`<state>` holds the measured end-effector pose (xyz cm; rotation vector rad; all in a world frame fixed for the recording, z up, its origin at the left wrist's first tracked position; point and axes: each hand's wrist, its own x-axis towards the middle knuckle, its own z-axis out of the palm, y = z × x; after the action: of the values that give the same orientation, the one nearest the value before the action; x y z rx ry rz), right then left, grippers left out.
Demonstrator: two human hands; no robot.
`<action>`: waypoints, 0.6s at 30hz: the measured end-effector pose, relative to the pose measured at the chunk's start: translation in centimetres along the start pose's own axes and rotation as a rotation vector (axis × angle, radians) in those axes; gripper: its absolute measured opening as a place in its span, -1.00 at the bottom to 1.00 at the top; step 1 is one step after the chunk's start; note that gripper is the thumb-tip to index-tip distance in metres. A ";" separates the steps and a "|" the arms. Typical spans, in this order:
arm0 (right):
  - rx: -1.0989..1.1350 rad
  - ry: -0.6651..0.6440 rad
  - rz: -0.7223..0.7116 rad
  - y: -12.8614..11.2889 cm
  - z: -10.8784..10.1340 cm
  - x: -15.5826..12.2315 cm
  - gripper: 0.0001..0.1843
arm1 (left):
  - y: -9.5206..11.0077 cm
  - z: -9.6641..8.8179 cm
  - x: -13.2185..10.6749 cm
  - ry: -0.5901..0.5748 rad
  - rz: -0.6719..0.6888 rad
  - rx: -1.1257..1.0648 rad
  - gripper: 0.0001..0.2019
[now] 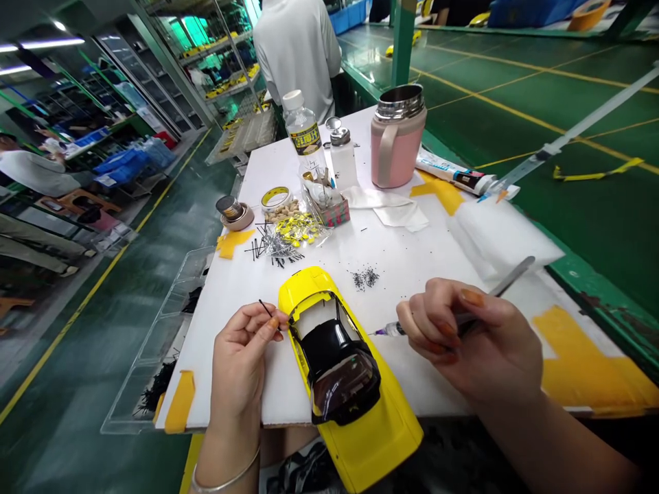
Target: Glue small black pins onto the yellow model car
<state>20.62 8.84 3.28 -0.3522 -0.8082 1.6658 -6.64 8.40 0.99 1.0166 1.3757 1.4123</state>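
A yellow model car body (355, 418) with a black cabin lies lengthwise on the white work board (401, 254), its rear end hanging over the near edge. My left hand (244, 357) pinches a thin black pin (266, 309) at the car's left front corner. My right hand (468, 339) is closed around a syringe-like glue applicator (396, 330), its needle tip pointing left toward the car's right side. A small heap of tiny dark bits (365, 277) lies just beyond the car.
Behind stand a pink flask (396, 137), a plastic bottle (303, 130), a small dispenser bottle (342, 154), tape rolls (234, 211), a pile of pins (275, 245), a tube (456, 175) and white foam (499, 233). A clear tray (165, 343) sits left. A person in white (298, 48) stands beyond.
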 end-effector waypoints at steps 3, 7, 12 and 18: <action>-0.010 -0.010 -0.001 0.1 0.0 0.0 -0.59 | 0.0 0.1 -0.1 -0.001 0.004 0.001 -0.76; -0.016 -0.021 0.008 0.0 -0.1 0.0 -0.59 | 0.0 0.1 -0.1 -0.002 0.010 0.000 -0.77; -0.017 -0.022 0.006 0.1 -0.1 0.0 -0.58 | -0.1 -0.1 -0.1 -0.012 0.009 0.001 -0.77; -0.011 -0.001 0.023 -0.5 0.0 0.3 -0.57 | -0.1 -0.2 -0.1 -0.014 0.008 0.012 -0.77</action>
<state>20.90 9.21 3.64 -0.3699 -0.8164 1.6838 -6.78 8.23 0.86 1.0383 1.3728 1.4021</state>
